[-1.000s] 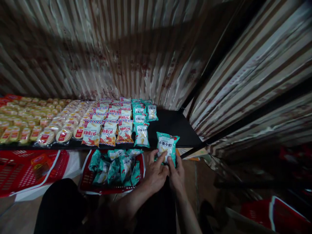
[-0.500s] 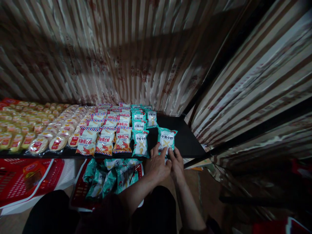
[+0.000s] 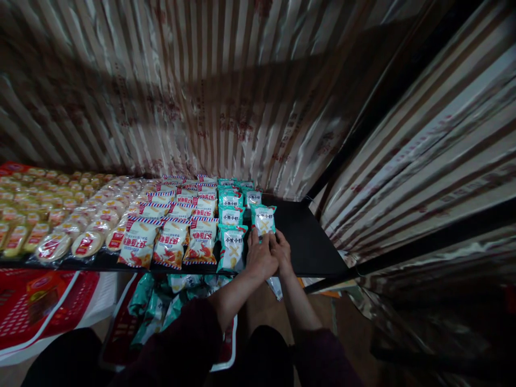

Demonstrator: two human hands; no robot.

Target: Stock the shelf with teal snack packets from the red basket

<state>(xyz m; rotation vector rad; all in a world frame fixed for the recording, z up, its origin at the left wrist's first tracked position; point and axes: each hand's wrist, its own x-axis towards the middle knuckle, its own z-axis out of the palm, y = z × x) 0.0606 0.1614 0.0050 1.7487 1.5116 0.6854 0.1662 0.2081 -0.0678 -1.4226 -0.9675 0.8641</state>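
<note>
A teal-and-white snack bag (image 3: 264, 218) lies on the black shelf, behind the front bag of the teal row. My left hand (image 3: 262, 257) grips its lower edge, fingers on the front. My right hand (image 3: 281, 252) is closed at the lower right corner of the same bag, close against my left. Below the hands, a second pale bag (image 3: 275, 287) pokes out past the shelf edge; which hand has it I cannot tell. Just left stands the row of matching teal bags (image 3: 233, 247). Behind the held bag lies another teal bag (image 3: 253, 198).
Left of the teal row are red-and-white shrimp snack bags (image 3: 201, 242), round wrapped cakes (image 3: 86, 244) and small yellow packs (image 3: 36, 236). Under the shelf (image 3: 318, 250) stands a red basket (image 3: 121, 328) of teal bags, beside another red basket (image 3: 24, 301). A dark post (image 3: 334, 172) borders the right.
Both hands have moved the teal bag farther back and left on the shelf, closer to the teal row. The view has shifted slightly. More of the second bag shows below the hands.
</note>
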